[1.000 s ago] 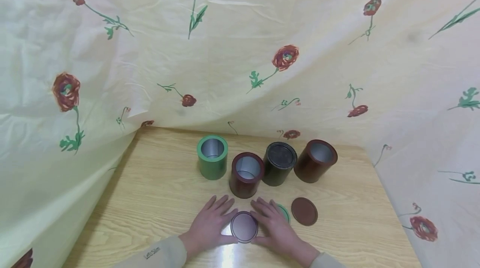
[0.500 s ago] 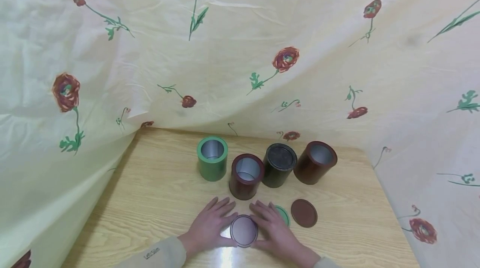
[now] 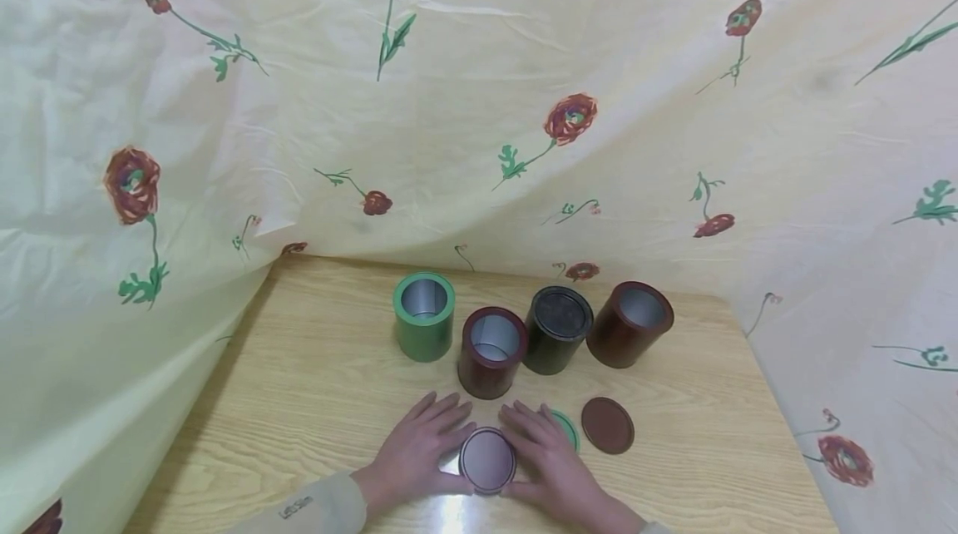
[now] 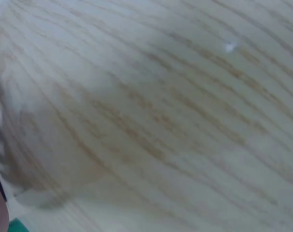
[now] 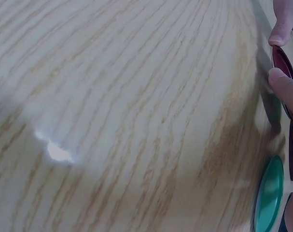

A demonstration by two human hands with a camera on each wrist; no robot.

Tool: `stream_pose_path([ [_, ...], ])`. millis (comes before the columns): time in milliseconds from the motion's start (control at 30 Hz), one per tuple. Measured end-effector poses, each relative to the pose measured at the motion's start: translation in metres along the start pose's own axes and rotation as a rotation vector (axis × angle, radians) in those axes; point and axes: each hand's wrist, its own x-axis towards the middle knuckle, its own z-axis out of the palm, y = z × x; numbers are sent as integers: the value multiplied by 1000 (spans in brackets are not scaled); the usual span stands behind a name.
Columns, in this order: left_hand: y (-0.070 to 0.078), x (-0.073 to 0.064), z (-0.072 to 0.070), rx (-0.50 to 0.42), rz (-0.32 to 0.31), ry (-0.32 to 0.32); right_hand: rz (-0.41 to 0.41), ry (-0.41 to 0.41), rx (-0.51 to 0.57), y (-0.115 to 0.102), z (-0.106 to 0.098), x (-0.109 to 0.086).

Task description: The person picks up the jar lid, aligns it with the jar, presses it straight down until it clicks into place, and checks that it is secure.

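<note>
Holding between my hands: a dark red lid, on my side of the open red can.
Left hand: thumb and forefinger pinch the lid's left rim; my other fingers are slightly apart.
Right hand: thumb and forefinger pinch the right rim, the rest fanned a little.
Lid from my head: a round, greyish-purple, shiny face.
Lid from my right wrist: dark red, seen almost edge-on, with my thumbs at its rim; I cannot tell whether it touches the table.
Green lid: partly covered by my right hand from above; the right wrist view shows much more of its face.
Left wrist view: mostly table, a sliver of my hand and a green corner I cannot identify.
Clear only from my head: the open green can, lidded black can, open brown can, brown lid and flowered cloth behind.
</note>
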Motion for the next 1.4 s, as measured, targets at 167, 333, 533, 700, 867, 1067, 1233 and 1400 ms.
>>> stream_pose_path([
  [167,2,3,-13,-10,-8,-24,6,20,12,-2,-5,1],
  [333,1,5,-22,8,1,-5,-38,70,10,-4,-12,3],
  [533,1,7,-30,67,24,38,-113,129,-41,-6,-20,10],
  [700,2,9,-40,91,35,72,-130,143,-38,-9,-29,14],
  [867,-1,13,-54,103,57,129,-144,154,-43,-12,-39,21],
  [1067,-8,23,-74,143,70,151,-128,148,-57,-14,-54,36],
  [1233,-16,35,-89,159,80,179,-119,149,-67,-11,-66,51],
  [1400,-24,50,-100,180,78,192,-169,198,-81,-2,-78,67],
])
